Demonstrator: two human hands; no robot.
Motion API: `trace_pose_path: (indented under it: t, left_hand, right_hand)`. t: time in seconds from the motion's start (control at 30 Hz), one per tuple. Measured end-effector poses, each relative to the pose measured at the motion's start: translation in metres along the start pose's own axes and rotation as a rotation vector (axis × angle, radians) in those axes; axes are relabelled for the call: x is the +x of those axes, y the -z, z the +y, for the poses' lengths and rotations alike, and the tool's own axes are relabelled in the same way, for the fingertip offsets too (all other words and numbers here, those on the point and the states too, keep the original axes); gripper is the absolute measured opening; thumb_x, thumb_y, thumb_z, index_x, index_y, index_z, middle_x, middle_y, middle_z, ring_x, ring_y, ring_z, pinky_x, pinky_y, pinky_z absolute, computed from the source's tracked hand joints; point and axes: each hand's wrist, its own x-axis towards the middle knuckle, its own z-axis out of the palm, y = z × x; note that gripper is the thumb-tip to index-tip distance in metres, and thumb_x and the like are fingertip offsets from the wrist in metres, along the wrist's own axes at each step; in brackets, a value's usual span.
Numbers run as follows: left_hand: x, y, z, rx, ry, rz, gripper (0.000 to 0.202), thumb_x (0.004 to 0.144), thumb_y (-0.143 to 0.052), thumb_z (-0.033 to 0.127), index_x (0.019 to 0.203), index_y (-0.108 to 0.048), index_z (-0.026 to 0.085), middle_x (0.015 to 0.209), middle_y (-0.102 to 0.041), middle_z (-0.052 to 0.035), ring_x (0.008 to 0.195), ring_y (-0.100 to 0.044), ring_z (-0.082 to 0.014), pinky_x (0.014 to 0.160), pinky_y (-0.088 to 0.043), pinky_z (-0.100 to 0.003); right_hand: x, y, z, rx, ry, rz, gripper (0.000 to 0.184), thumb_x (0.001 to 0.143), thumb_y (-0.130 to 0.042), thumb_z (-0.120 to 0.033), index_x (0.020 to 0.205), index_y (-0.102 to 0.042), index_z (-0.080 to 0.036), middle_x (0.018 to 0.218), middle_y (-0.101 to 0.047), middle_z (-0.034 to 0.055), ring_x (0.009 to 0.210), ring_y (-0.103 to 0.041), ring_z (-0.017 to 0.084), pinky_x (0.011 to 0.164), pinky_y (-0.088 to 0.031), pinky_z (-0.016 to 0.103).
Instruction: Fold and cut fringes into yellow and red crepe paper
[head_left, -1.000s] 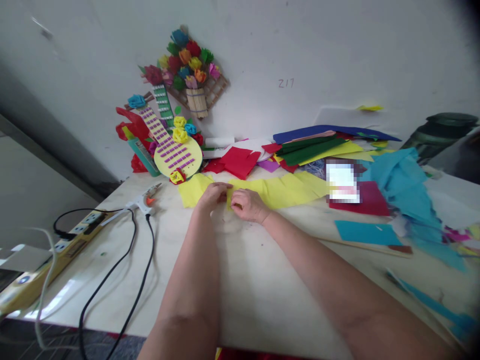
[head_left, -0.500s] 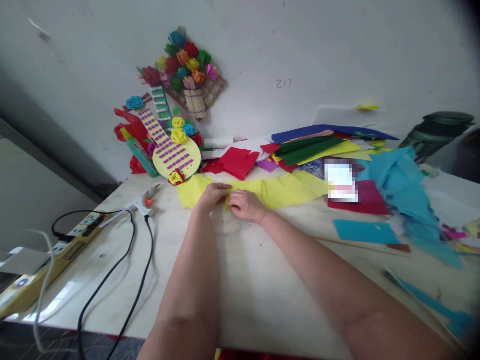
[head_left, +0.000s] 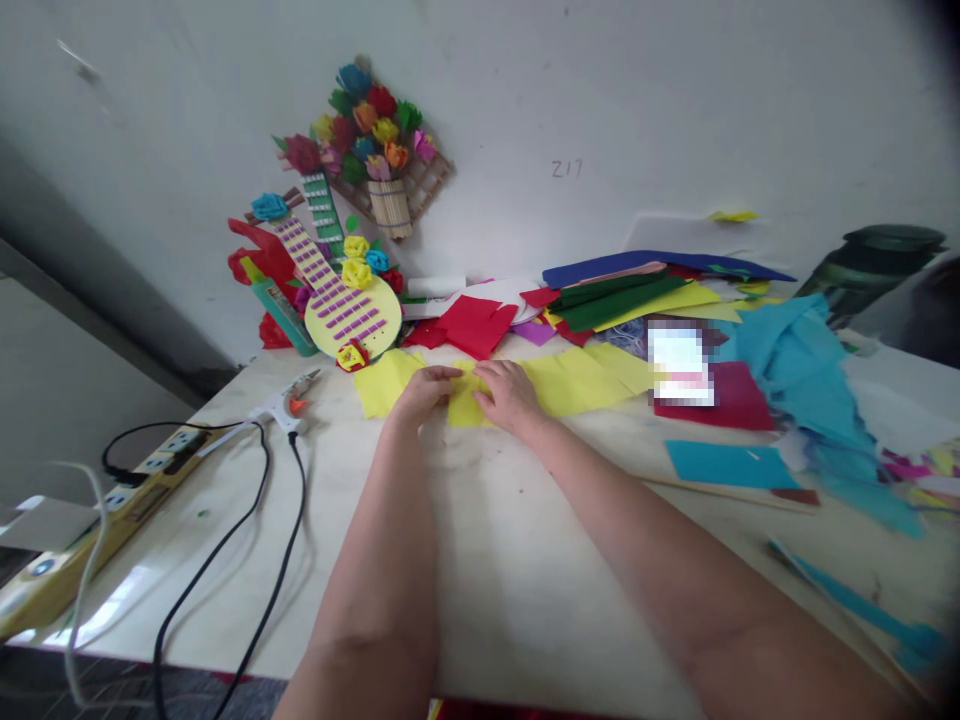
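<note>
We see the right hand (head_left: 511, 396) uncurled since a moment ago, thumb apart, over the yellow strip (head_left: 592, 384) lying across the table (head_left: 495, 570), exposing its middle for, we judge, flattening; whether the left hand (head_left: 421, 396) on it pinches, we cannot tell.

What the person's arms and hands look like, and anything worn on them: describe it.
The left hand and right hand are ungloved, with no ring, watch or bracelet visible. Both forearms are bare, with no sleeve in view, and look broader toward the picture's bottom edge.
</note>
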Motion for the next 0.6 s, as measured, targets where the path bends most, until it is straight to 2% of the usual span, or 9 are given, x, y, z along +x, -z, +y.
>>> trace_pose_path:
  t: [0.13, 0.27, 0.4, 0.6]
  left_hand:
    - [0.001, 0.0, -0.001, -0.006, -0.048, 0.002, 0.037, 0.05, -0.053, 0.007, 0.087, -0.058, 0.011, 0.049, -0.045, 0.0067, 0.038, -0.036, -0.0036, 0.041, -0.025, -0.019]
    - [0.001, 0.0, -0.001, -0.006, -0.067, -0.007, 0.042, 0.05, -0.052, 0.006, 0.091, -0.056, 0.011, 0.048, -0.043, 0.0079, 0.038, -0.034, -0.0032, 0.041, -0.024, -0.019]
    - [-0.001, -0.001, 0.0, -0.007, -0.067, -0.006, 0.047, 0.05, -0.052, 0.006, 0.097, -0.055, 0.013, 0.053, -0.046, 0.0067, 0.039, -0.036, -0.0031, 0.042, -0.025, -0.018]
    - [-0.004, -0.003, 0.003, 0.012, -0.019, -0.001, 0.041, 0.052, -0.055, 0.009, 0.093, -0.061, 0.012, 0.069, -0.058, 0.0004, 0.05, -0.045, -0.005, 0.05, -0.034, -0.02]
  right_hand:
    - [-0.001, -0.004, 0.0, -0.059, -0.014, -0.167, 0.057, 0.078, -0.046, -0.037, 0.125, -0.041, -0.006, 0.132, -0.039, 0.0136, 0.123, -0.028, 0.024, 0.103, -0.018, 0.038]
    - [-0.001, -0.009, -0.003, -0.06, -0.05, -0.309, 0.062, 0.081, -0.037, -0.044, 0.131, -0.033, -0.007, 0.139, -0.029, 0.0113, 0.129, -0.02, 0.022, 0.105, -0.013, 0.036]
    - [-0.001, -0.012, -0.003, -0.041, -0.074, -0.378, 0.064, 0.083, -0.029, -0.047, 0.134, -0.027, -0.009, 0.141, -0.023, 0.0098, 0.13, -0.015, 0.021, 0.105, -0.012, 0.036]
    - [0.0, -0.015, -0.001, -0.026, -0.1, -0.408, 0.068, 0.082, -0.026, -0.052, 0.135, -0.023, -0.009, 0.142, -0.02, 0.0095, 0.131, -0.012, 0.021, 0.106, -0.01, 0.037]
